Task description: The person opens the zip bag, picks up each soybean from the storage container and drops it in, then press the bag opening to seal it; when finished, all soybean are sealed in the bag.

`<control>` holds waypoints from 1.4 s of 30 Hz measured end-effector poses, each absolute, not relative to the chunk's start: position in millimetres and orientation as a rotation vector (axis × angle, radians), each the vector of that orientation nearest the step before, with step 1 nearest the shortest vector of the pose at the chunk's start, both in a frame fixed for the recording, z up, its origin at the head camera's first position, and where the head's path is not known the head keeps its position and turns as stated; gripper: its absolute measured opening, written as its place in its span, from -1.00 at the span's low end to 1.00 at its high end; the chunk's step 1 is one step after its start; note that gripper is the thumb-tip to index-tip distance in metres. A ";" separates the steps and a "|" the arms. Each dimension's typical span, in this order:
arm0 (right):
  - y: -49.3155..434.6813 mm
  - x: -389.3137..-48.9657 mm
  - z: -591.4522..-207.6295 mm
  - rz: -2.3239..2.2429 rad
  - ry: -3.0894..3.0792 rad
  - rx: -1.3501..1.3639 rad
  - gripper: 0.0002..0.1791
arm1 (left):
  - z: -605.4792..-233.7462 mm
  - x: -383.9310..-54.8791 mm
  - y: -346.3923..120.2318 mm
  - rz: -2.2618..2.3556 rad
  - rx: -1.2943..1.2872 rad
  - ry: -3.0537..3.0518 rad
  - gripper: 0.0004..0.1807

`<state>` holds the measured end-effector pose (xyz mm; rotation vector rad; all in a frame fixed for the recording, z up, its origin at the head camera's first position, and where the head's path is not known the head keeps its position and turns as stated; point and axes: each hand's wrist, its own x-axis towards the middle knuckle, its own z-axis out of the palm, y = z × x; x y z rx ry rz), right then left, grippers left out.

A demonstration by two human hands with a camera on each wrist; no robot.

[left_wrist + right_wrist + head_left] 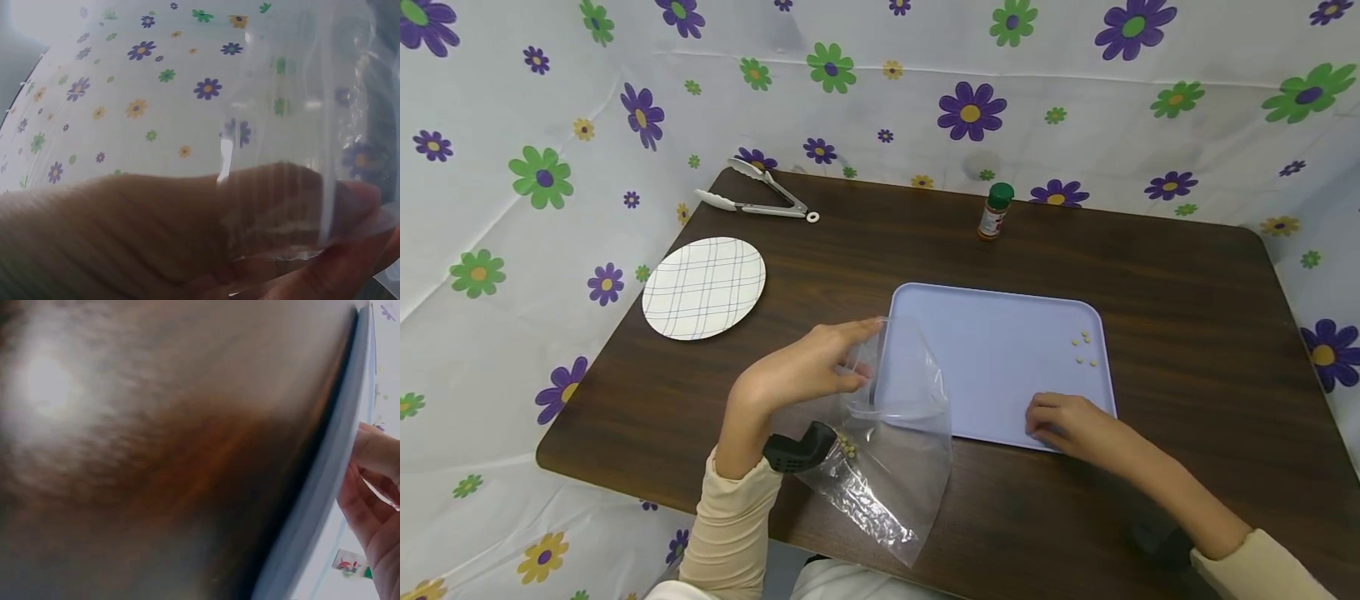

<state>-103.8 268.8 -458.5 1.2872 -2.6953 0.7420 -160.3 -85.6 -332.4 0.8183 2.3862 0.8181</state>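
Observation:
My left hand (pixel 808 367) holds a clear plastic bag (pixel 898 467) near its mouth, with thumb and fingers spread at the rim. Its fingers show partly through the plastic in the left wrist view. Low in the bag lies a small cluster of round yellow pieces (pixel 847 447). Curled fingers of my right hand (pixel 1071 425) point down at the near right edge of the lavender tray (pixel 985 358); whether anything is pinched between them is hidden. Several similar loose yellow pieces (pixel 1080 360) lie on the tray's right side, beyond that hand.
Metal tongs (pixel 767 200) lie spread at the back left. A white plate with crossed blue lines (pixel 703 287) sits at the left table edge. Behind the tray stands a green-capped spice bottle (pixel 996 212). Flower-printed sheeting (pixel 865 108) surrounds the dark wooden table (pixel 1180 333).

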 end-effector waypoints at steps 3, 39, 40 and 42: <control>266.2 -109.9 -453.6 0.766 -2.641 1.297 -0.70 | -332.1 -160.0 -84.8 0.816 0.823 2.382 -0.24; 272.0 -132.9 -380.6 0.586 -2.933 0.609 -0.69 | -331.5 -152.7 -89.4 0.801 0.823 2.417 -0.24; 282.8 -129.4 -387.9 0.514 -2.968 0.621 -0.70 | -332.1 -152.7 -89.6 0.810 0.815 2.409 -0.24; 299.3 -121.9 -401.7 0.436 -3.015 0.671 -0.71 | -333.2 -152.8 -89.4 0.829 0.802 2.394 -0.24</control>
